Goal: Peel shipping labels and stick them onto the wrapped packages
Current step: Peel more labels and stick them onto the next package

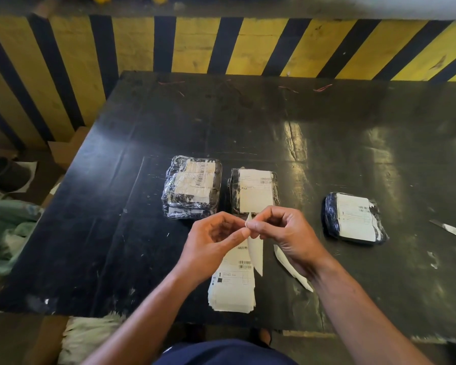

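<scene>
Black table [169, 122], three labelled packages [192, 187] beyond label-pinching hands [213, 239]

The place looked like a warehouse packing or dispatch area. A scuffed, glossy black worktable [248, 122] stood against a worn barrier painted in yellow and black hazard stripes [195, 46]. On the table lay dark, plastic-wrapped parcels bearing white barcode labels [192, 187] and a stack of printed white shipping labels [232, 283]. A brown cardboard box [66, 148] sat on the floor beside the table.
</scene>
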Tool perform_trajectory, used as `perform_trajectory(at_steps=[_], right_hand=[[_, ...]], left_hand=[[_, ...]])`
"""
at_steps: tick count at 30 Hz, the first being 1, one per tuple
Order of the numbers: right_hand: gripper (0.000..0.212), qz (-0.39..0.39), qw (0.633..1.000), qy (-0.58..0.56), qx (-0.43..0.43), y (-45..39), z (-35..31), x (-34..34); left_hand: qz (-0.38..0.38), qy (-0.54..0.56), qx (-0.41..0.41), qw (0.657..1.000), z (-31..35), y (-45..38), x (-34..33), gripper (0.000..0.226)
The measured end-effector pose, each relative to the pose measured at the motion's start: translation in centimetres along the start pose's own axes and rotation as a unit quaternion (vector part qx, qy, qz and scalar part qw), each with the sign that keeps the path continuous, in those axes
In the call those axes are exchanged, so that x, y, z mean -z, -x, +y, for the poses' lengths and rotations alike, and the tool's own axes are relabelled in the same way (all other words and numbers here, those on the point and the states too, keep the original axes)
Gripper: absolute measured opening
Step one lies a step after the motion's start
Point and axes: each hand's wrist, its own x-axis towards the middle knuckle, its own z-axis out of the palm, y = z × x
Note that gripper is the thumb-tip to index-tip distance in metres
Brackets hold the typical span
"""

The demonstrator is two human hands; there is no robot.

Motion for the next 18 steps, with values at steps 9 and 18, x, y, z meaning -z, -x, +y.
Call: perform_trajectory(at_steps=[9,18], right_hand=[[0.012,0.034,0.998,-0.031,-0.051,-0.4,1.3,0.2],[0.014,0.083,0.983,-0.135,-0.094,-0.7,3.2,2.0]], left_hand=[[0.065,0.116,0.117,0.984,-1.6,-1.1,0.7,0.007],[0.14,0.274,0.168,0.937,-3.0,-1.9,2.6,0.012]])
